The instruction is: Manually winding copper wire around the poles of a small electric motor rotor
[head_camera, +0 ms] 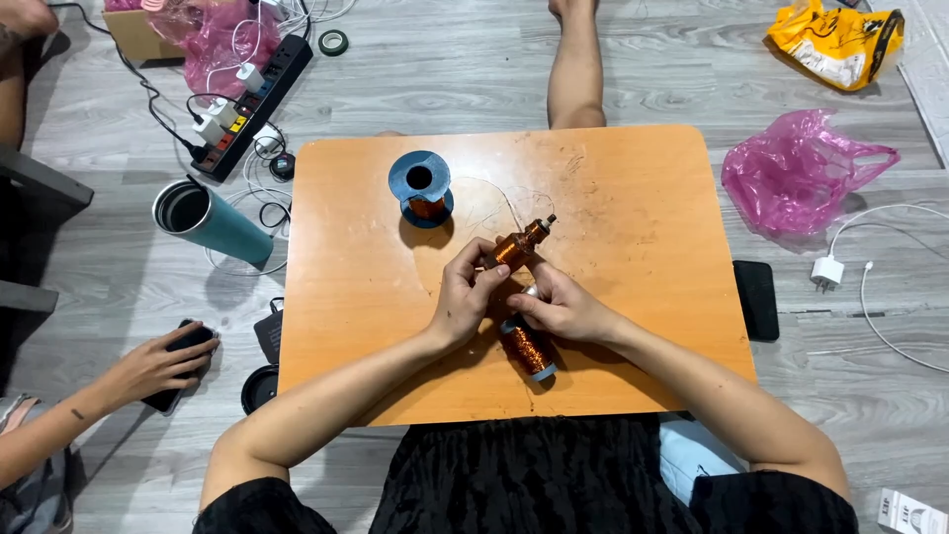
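Near the table's far edge stands a blue spool; at its middle the left hand pinches a copper-wound coil; just beside it the right hand grips the same coil, a second copper bobbin lying beneath, toward the near edge.

Fine wire between the hands too thin to trace; white box cut by bottom edge.
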